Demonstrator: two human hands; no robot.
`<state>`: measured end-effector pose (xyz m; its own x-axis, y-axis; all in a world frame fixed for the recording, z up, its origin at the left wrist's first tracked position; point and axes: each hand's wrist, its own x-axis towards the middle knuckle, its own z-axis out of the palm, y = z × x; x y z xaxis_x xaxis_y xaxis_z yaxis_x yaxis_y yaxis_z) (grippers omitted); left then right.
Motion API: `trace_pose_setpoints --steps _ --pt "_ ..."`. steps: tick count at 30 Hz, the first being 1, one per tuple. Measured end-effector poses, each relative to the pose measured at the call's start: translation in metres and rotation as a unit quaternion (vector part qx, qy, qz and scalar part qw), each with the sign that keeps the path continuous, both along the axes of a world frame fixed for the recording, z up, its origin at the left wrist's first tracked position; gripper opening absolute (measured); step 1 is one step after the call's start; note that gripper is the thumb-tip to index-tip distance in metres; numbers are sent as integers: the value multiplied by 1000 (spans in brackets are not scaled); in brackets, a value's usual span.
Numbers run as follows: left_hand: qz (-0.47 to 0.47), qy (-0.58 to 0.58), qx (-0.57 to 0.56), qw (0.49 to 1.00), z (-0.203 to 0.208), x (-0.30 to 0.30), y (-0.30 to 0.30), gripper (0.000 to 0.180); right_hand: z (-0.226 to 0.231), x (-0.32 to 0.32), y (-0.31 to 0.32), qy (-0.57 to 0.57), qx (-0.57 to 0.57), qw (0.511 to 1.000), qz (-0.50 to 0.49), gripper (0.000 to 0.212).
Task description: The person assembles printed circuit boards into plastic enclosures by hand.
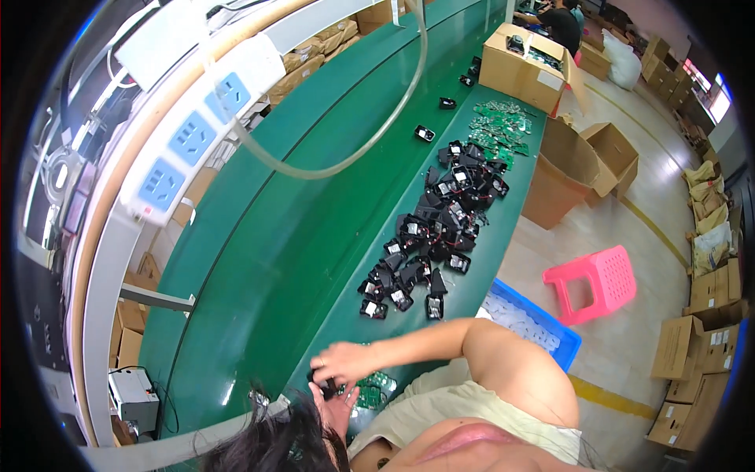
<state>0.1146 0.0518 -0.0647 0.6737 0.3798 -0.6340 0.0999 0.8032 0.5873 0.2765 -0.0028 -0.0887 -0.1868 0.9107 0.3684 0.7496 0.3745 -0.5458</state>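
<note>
Open brown cardboard box on the far end of the green counter; two open cartons on the floor beside it; stacked brown boxes with white labels near right.

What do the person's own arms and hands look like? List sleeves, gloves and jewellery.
The right hand is bare: no glove, ring or watch shows. The right arm is uncovered up to the shoulder, where a pale beige fabric top begins. The left hand also looks ungloved, but dark hair partly hides it, and its arm is out of sight.
</note>
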Motion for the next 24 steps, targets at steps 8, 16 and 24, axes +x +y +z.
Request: trace_pose_setpoints --steps 8,16,24 --pt "-51 -53 31 997 26 -53 -29 37 28 -86 -55 336 26 939 -70 72" --pt "-8 -39 162 986 56 -71 -60 30 39 -103 -79 480 -144 850 -161 29" --pt "101 -88 141 981 63 -93 -75 33 63 -121 -80 626 -161 734 -208 7"
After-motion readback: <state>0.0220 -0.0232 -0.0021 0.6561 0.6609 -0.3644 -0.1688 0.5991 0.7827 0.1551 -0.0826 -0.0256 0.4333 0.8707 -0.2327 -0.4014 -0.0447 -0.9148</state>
